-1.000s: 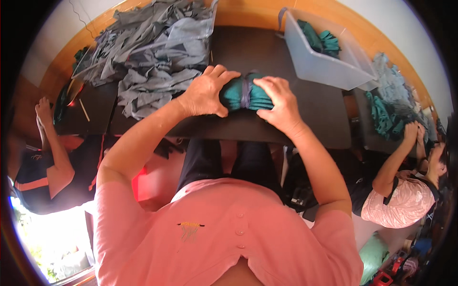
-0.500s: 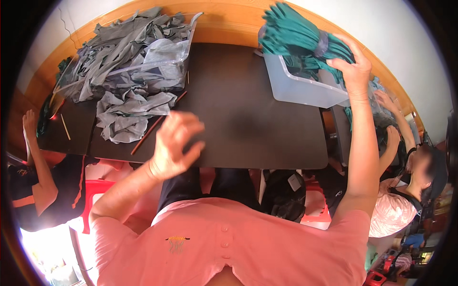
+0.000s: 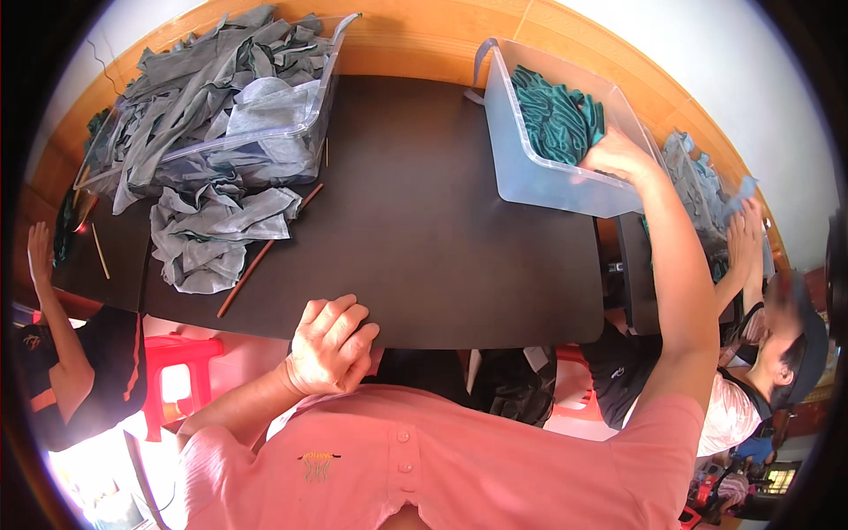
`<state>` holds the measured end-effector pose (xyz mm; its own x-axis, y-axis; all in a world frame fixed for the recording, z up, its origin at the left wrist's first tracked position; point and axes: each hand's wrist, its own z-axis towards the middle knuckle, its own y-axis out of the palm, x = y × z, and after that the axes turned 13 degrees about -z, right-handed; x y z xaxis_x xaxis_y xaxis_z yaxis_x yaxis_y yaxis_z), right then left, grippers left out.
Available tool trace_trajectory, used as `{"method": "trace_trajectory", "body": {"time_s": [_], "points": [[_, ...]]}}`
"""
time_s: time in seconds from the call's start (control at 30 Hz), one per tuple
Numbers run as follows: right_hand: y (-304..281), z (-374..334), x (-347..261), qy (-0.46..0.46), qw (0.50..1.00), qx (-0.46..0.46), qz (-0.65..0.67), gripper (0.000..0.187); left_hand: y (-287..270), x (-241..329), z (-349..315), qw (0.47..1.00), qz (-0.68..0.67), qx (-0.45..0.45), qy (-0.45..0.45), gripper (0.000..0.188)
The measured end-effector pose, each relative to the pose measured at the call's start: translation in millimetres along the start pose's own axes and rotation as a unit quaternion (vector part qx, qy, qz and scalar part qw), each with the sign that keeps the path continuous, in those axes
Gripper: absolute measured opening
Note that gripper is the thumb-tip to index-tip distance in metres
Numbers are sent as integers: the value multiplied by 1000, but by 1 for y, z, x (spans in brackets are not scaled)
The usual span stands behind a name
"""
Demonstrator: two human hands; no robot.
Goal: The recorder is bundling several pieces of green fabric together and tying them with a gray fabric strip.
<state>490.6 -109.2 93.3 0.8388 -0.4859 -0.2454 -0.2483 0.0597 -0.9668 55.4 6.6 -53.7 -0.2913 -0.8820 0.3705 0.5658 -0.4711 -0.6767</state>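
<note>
My right hand (image 3: 622, 155) reaches down into a clear plastic bin (image 3: 552, 188) at the right far side of the table (image 3: 433, 238). It is closed on the near right end of a bundle of dark green velvety fabric strips (image 3: 552, 115), which lies inside the bin. The bin's wall and the fabric hide some of its fingertips. By the table's front edge my left hand (image 3: 332, 346) is curled into a loose fist, with nothing showing in it. Grey-green fabric strips (image 3: 199, 106) overflow a second clear bin (image 3: 291, 146) at the far left.
Loose grey strips (image 3: 208, 238) lie before the left bin, beside a brown stick (image 3: 256, 269). A grey band (image 3: 481, 62) hangs over the right bin's corner. Co-workers sit at both sides; one person's hands (image 3: 744, 234) are at a further bin of pale strips (image 3: 693, 181).
The green bundle, held above the right bin before, now rests inside it with my right hand lowered. My left hand has drawn back toward me and its fingers have curled in.
</note>
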Motion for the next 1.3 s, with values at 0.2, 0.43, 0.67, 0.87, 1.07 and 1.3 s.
{"method": "trace_trajectory", "body": {"time_s": [0.2, 0.43, 0.67, 0.87, 1.07, 1.3], "points": [[10, 22, -14, 46, 981, -8, 189, 71, 3, -3, -1, 1000, 0, 8, 1, 37], [20, 37, 5, 71, 965, 106, 230, 36, 2, -2, 0, 1000, -1, 16, -5, 37], [-4, 33, 18, 45, 943, 187, 271, 11, 2, -1, 0, 1000, -5, 22, -8, 37], [5, 16, -21, 146, 984, -73, 76, 68, 3, -2, -5, 1000, -3, 27, -10, 37], [10, 14, -41, -71, 996, 5, 57, 96, 4, -4, -6, 1000, 2, 14, -11, 37], [15, 32, -25, -4, 979, 127, 159, 46, 3, -4, -5, 1000, -8, 18, -8, 37]]}}
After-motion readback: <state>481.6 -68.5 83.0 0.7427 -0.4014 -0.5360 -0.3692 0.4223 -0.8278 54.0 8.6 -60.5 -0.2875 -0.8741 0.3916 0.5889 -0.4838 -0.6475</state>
